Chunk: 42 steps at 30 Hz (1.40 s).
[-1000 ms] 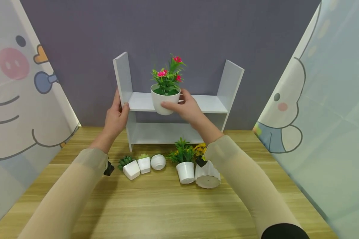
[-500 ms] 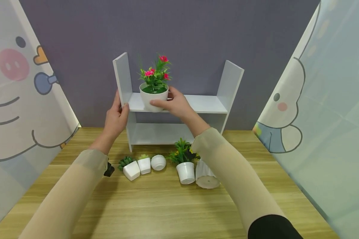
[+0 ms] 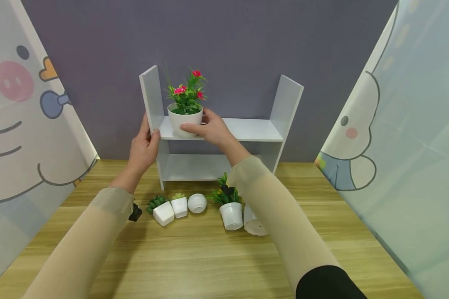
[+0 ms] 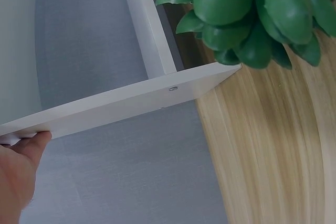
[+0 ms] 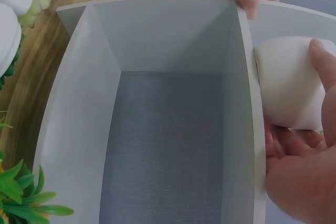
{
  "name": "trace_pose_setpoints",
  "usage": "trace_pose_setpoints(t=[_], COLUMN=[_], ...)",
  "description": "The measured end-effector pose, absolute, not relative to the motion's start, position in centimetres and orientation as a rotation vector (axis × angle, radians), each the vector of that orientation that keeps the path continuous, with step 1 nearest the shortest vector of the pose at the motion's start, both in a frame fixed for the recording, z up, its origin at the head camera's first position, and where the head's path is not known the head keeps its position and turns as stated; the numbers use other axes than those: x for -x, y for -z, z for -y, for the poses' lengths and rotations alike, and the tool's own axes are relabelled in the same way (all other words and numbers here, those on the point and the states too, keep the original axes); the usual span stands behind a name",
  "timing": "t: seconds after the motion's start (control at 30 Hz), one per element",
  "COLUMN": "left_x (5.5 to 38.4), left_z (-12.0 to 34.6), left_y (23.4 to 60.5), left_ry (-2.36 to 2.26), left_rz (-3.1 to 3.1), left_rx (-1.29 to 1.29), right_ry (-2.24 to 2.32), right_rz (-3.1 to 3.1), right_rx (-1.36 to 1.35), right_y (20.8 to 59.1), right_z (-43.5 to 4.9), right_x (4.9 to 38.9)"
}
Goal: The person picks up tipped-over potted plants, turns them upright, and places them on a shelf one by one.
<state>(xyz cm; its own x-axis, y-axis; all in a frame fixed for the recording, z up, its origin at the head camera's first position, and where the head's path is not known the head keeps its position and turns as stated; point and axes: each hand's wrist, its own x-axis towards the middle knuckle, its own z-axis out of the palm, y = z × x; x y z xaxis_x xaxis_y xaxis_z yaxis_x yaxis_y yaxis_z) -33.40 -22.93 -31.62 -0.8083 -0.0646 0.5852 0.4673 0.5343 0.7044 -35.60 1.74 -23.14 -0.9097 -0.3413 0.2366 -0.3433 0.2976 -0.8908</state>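
Note:
My right hand [image 3: 214, 129] grips a white pot [image 3: 182, 121] with a pink-flowered artificial plant, thumb at the front and fingers round its right side. Upright, the pot is at the left part of the upper board of a white two-tier shelf [image 3: 252, 129]. In the right wrist view the base of the pot [image 5: 291, 85] looks to be against that board. My left hand [image 3: 142, 150] holds the shelf's left side panel [image 3: 152, 97], its thumb at the front edge and its fingers on the outer side.
Lying before the shelf are a dark green succulent [image 3: 164, 213], a small white pot [image 3: 179, 207], a round white pot [image 3: 197, 203] and a leafy potted plant [image 3: 231, 216]. A larger white pot [image 3: 252, 222] is partly behind my right sleeve. A grey wall [image 3: 224, 37] stands behind.
My right hand has moved left with the pink-flowered pot, from the middle of the upper board toward the left panel, and slightly lower at first. The left hand keeps its place on the panel.

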Motion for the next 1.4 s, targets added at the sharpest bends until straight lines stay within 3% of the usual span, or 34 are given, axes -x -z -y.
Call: trace_pose_setpoints(t=[1.4], left_x=[32.7], left_z=[23.2], left_y=[31.2], left_ry=[1.294], left_rz=[2.218], left_rx=[0.338], right_ry=[-1.616], right_rz=[2.635], right_rx=[-0.543], right_y=[23.0], right_z=[0.9], right_x=[36.0])
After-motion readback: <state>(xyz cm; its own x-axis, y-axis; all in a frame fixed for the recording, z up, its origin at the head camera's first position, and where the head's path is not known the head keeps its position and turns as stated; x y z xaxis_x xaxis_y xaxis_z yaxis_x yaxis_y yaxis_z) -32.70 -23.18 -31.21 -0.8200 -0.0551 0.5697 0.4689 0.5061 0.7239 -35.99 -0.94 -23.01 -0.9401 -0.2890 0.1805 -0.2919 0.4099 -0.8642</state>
